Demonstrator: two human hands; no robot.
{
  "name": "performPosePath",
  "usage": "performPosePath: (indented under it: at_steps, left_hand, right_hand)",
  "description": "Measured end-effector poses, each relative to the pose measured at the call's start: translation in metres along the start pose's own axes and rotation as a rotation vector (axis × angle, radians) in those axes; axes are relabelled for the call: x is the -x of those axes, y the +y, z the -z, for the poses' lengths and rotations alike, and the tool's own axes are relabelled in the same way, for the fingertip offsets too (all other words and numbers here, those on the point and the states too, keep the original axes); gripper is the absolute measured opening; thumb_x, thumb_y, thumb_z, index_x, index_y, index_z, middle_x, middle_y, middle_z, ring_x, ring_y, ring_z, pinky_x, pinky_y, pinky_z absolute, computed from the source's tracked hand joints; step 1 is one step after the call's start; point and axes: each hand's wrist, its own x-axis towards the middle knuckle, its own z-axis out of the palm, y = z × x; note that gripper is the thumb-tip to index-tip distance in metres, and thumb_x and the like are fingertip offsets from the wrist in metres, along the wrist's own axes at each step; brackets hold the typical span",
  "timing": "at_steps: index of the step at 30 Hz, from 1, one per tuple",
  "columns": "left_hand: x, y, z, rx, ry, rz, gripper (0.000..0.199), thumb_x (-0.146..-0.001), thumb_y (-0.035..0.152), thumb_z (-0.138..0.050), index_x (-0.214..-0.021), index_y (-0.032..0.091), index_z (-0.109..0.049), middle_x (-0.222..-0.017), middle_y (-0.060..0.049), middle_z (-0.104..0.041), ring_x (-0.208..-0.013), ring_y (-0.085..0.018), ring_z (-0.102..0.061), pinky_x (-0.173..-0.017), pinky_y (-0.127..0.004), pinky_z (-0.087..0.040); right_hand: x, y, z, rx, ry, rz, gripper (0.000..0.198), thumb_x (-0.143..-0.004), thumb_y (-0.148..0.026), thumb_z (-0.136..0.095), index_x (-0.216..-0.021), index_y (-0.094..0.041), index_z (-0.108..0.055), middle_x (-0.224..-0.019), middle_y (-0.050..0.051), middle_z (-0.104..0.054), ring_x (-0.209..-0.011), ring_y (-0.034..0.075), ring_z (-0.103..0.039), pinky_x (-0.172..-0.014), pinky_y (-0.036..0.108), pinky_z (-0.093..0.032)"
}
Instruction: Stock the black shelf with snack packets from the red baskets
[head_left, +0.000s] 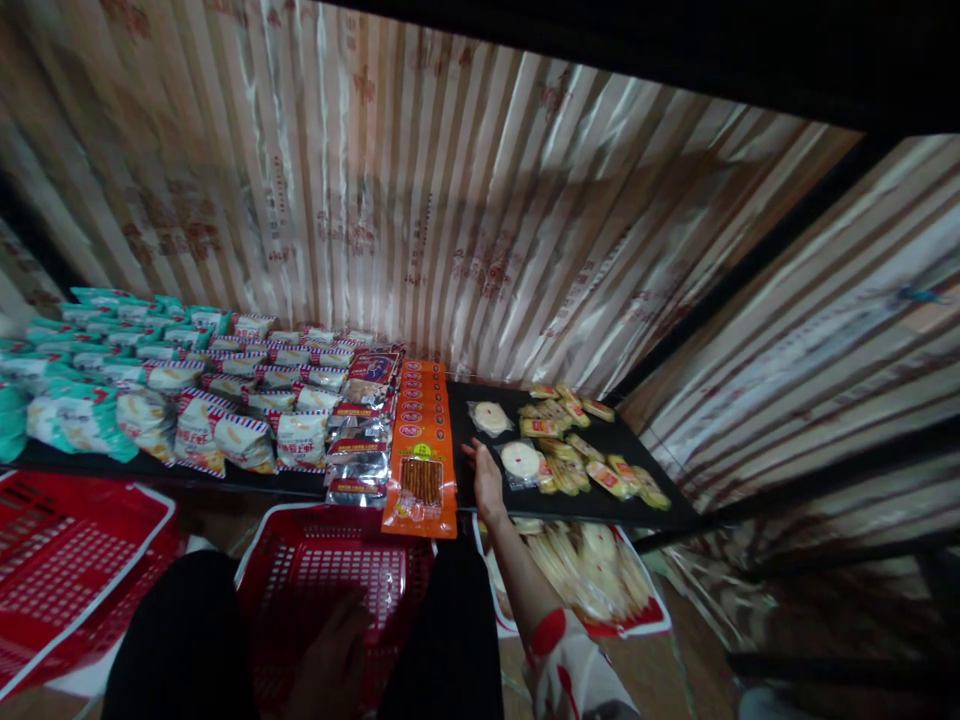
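Observation:
My right hand (486,480) reaches over the black shelf (469,400) with its fingers stretched out, and nothing shows in it. It is between a row of overlapping orange snack packets (422,485) and a round white wrapped cake (520,460). A second round white cake (490,418) lies just behind the fingertips. Several small yellow-wrapped snacks (570,465) are spread to the right of these cakes. My left hand (337,635) is low in front of a red basket (300,550); it is dark and blurred, so its fingers cannot be made out.
Silver-and-maroon packets (360,450), white snack bags (302,440) and teal bags (79,415) fill the shelf's left part. Beneath the right part stands a basket (660,622) of wrapped round cakes. Another red basket (67,560) is at lower left. A striped curtain (420,190) hangs behind.

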Motion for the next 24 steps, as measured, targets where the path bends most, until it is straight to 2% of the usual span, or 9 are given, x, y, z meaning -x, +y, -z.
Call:
performPosePath:
  at_steps: [3,7,12,18,24]
  left_hand:
    - [0.006,0.006,-0.006,0.033,0.009,0.015,0.035,-0.080,0.019,-0.040,-0.097,0.022,-0.069,-0.118,-0.007,-0.064,-0.107,-0.016,-0.062,-0.089,-0.028,-0.052]
    - [0.013,0.024,-0.010,0.083,0.082,0.103,0.032,-0.077,0.023,-0.043,-0.094,0.023,-0.070,-0.114,-0.005,-0.067,-0.103,-0.017,-0.064,-0.087,-0.030,-0.054]
    - [0.019,0.029,-0.016,0.123,0.181,0.185,0.031,-0.076,0.024,-0.043,-0.089,0.022,-0.071,-0.111,-0.006,-0.068,-0.101,-0.019,-0.065,-0.086,-0.033,-0.055]
    - [0.026,0.034,-0.031,0.135,0.229,0.256,0.032,-0.077,0.024,-0.042,-0.091,0.019,-0.071,-0.110,-0.010,-0.068,-0.104,-0.021,-0.063,-0.090,-0.036,-0.052]
    - [0.028,0.051,-0.050,0.087,0.232,0.314,0.034,-0.077,0.026,-0.040,-0.088,0.019,-0.072,-0.108,-0.010,-0.069,-0.100,-0.023,-0.065,-0.088,-0.038,-0.054]
  right_hand:
    - [0.004,0.002,0.015,0.049,0.004,-0.032,0.069,-0.078,-0.067,-0.039,-0.119,-0.015,-0.058,-0.106,0.011,-0.069,-0.105,0.025,-0.060,-0.092,0.041,-0.044]
    - [-0.002,0.001,0.029,0.152,0.031,0.046,0.062,-0.076,-0.063,-0.043,-0.113,-0.017,-0.061,-0.100,0.009,-0.071,-0.097,0.025,-0.062,-0.090,0.042,-0.044]
    - [-0.013,-0.016,0.028,0.248,0.042,0.100,0.059,-0.076,-0.058,-0.041,-0.111,-0.015,-0.062,-0.098,0.011,-0.071,-0.091,0.025,-0.063,-0.086,0.041,-0.045]
    - [-0.031,-0.024,0.025,0.392,0.067,0.204,0.050,-0.079,-0.045,-0.035,-0.108,-0.016,-0.064,-0.103,0.011,-0.069,-0.095,0.025,-0.060,-0.088,0.039,-0.044]
    - [-0.056,-0.009,0.044,0.564,0.042,0.417,0.044,-0.080,-0.034,-0.038,-0.108,-0.014,-0.065,-0.108,0.014,-0.065,-0.110,0.027,-0.050,-0.098,0.043,-0.035]
